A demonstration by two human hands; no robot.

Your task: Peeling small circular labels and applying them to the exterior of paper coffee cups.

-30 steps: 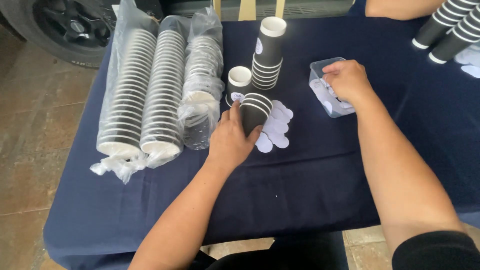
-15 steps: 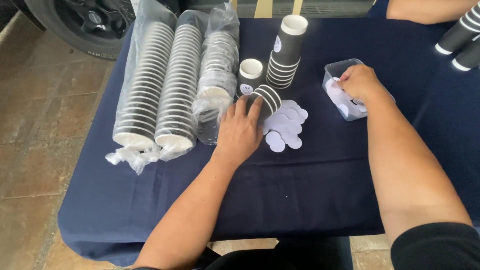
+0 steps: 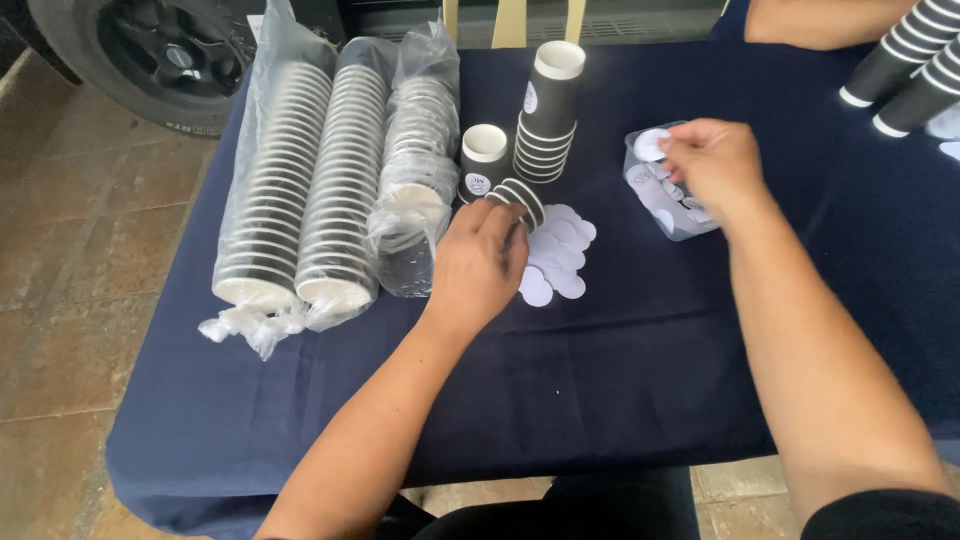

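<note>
The left hand (image 3: 478, 265) lies over a short stack of black cups (image 3: 517, 199) that rests on its side on the desk (image 3: 620, 360); the fingers are closed around the stack, and only its white-rimmed end shows past the fingertips. Just beside it, to the right, a small heap of white round stickers (image 3: 558, 258) lies on the dark blue cloth. Behind the stack stands a single cup (image 3: 483, 160) with a sticker on it, and next to that a taller upright stack of cups (image 3: 547, 110).

The right hand (image 3: 712, 165) is at a clear plastic box (image 3: 640, 185) full of stickers — its fingers are pinched on one white sticker (image 3: 651, 144), held just above the box rim.

On the left side of the desk lie three long sleeves of cups in plastic bags (image 3: 330, 180), side by side. At the far right corner, more black cups (image 3: 905, 65) lie — near another person's arm (image 3: 820, 20).
</note>
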